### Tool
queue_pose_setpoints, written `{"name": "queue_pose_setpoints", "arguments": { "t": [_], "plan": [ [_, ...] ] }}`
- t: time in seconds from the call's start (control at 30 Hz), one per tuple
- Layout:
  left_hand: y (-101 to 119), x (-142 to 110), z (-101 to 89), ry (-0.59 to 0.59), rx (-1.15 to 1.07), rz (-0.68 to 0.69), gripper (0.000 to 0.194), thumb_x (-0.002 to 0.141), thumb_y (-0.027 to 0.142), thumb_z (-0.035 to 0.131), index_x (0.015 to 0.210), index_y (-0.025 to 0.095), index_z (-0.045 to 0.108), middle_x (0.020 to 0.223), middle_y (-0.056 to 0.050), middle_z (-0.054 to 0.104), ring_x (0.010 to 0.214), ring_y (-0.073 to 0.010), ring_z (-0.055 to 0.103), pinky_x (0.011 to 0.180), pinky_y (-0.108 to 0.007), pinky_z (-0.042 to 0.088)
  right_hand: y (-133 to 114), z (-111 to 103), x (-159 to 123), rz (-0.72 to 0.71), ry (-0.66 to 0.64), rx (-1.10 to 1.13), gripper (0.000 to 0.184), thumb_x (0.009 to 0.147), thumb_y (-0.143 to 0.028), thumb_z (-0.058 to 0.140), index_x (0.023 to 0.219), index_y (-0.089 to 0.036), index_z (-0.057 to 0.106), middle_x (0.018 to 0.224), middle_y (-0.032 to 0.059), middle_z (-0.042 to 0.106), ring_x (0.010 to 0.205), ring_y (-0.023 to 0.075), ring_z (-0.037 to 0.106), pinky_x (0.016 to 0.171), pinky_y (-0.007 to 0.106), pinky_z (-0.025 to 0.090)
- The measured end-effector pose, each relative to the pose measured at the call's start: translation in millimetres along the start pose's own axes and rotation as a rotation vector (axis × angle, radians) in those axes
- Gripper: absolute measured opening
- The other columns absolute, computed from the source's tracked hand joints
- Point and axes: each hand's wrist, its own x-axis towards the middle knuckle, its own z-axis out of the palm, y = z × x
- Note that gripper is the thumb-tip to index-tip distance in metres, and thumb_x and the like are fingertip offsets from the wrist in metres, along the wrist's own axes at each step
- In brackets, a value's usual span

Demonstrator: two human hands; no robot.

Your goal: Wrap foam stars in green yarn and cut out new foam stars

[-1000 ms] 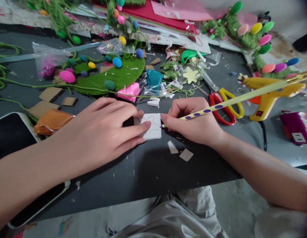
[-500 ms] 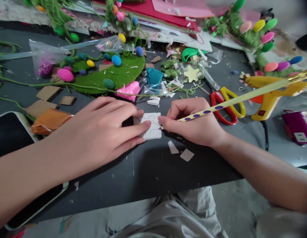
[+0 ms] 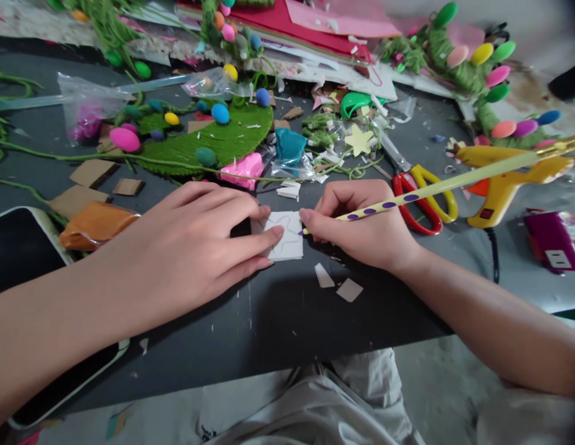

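A small square of white paper (image 3: 292, 248) lies on the dark table with a star outline drawn on it. My left hand (image 3: 213, 238) rests flat with fingers stretched out, its fingertips pressing the paper's left side down. In my right hand (image 3: 366, 225) is a long pale yellow pencil (image 3: 477, 170) with purple dots, pinched near its point. The pencil tip touches or nearly touches the paper's right edge, at the star's right side. Part of the drawing is hidden under my left fingers. Two white paper scraps (image 3: 349, 290) lie just below my right hand.
Red-and-yellow-handled scissors (image 3: 420, 198) and a yellow glue gun (image 3: 496, 185) lie to the right. A cut-out pale yellow star (image 3: 359, 140), a green leaf-shaped piece (image 3: 241, 133) and clay packets sit behind my hands. A phone-like device (image 3: 18, 253) is partly under my left arm.
The pencil tip has moved slightly up along the paper's right side, with my right hand shifting a little. My left hand and the paper stay in place.
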Motion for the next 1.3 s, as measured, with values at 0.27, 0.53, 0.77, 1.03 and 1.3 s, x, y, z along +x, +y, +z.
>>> {"name": "queue_pose_setpoints", "arguments": {
  "t": [0.27,0.53,0.77,1.03,1.3],
  "plan": [
    [-0.8,0.0,0.7,0.021,0.003,0.01,0.037,0.113,0.039,0.045,0.13,0.028,0.075,0.125,-0.011,0.071,0.119,-0.0333,0.068,0.101,-0.055,0.053,-0.4,-0.6,-3.3,-0.023,-0.013,-0.054,0.035,0.082,-0.015,0.08,0.056,-0.02,0.057,0.057,-0.0025,0.065,0.054,0.0088,0.05,0.049,0.024,0.035],
    [0.2,0.7,1.3,0.005,0.006,-0.008,0.041,0.114,0.041,0.039,0.128,0.029,0.075,0.125,-0.01,0.071,0.121,-0.0334,0.067,0.102,-0.053,0.052,-2.9,0.4,-5.0,-0.001,-0.04,-0.028,0.037,0.082,-0.017,0.086,0.057,-0.021,0.059,0.059,-0.0011,0.066,0.055,0.0114,0.051,0.049,0.027,0.037],
    [-0.5,-0.9,1.4,-0.006,-0.004,-0.018,0.042,0.114,0.043,0.039,0.128,0.029,0.075,0.125,-0.01,0.07,0.121,-0.0336,0.066,0.102,-0.054,0.051,-3.7,-0.5,-4.5,-0.006,-0.049,-0.035,0.039,0.081,-0.014,0.086,0.057,-0.022,0.057,0.059,-0.0019,0.065,0.056,0.0112,0.05,0.05,0.028,0.036],
    [3.0,1.4,-2.0,-0.032,-0.035,-0.054,0.045,0.116,0.042,0.036,0.13,0.027,0.076,0.126,-0.009,0.071,0.123,-0.0326,0.066,0.104,-0.054,0.052,-3.1,-2.1,-3.5,0.025,-0.032,-0.046,0.041,0.083,-0.024,0.09,0.056,-0.023,0.058,0.06,-0.0006,0.066,0.055,0.0133,0.053,0.049,0.03,0.038],
    [1.5,2.1,-1.0,-0.027,-0.004,-0.04,0.046,0.115,0.044,0.035,0.13,0.03,0.076,0.126,-0.01,0.071,0.121,-0.0321,0.067,0.102,-0.054,0.055,-2.5,-1.2,-1.9,0.045,-0.005,-0.051,0.039,0.083,-0.025,0.09,0.057,-0.024,0.06,0.059,-0.0002,0.068,0.055,0.0142,0.056,0.05,0.031,0.042]
  ]
}}
